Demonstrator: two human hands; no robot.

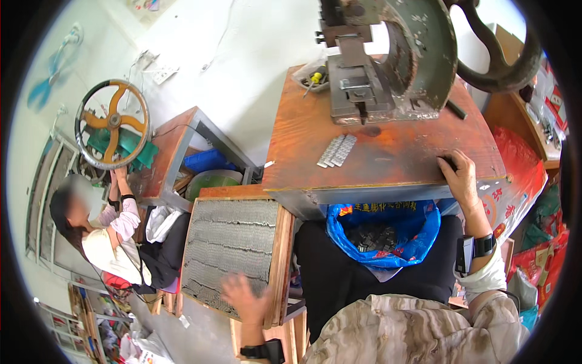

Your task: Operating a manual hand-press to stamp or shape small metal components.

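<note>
My left hand (244, 298), slightly blurred, is open with spread fingers. It is over the near right part of a wooden-framed tray (282, 249), packed with rows of small grey metal pieces (227, 236). My right hand (462, 176) rests on the front right edge of the wooden worktable (291, 133). Its fingers are bent loosely on the top, and nothing shows in them. A few short strips of small silvery metal pieces (337, 150) lie on the table, left of my right hand. Behind them stands a heavy green hand press (424, 60) with a metal die block (362, 91).
A blue plastic bag (427, 236) of dark metal pieces hangs open at my lap. A yellow screwdriver (316, 77) sits in a plastic tub (300, 73). To the left, a person (115, 242) reaches to another press's handwheel (114, 121). Red bags (515, 176) stand at the right.
</note>
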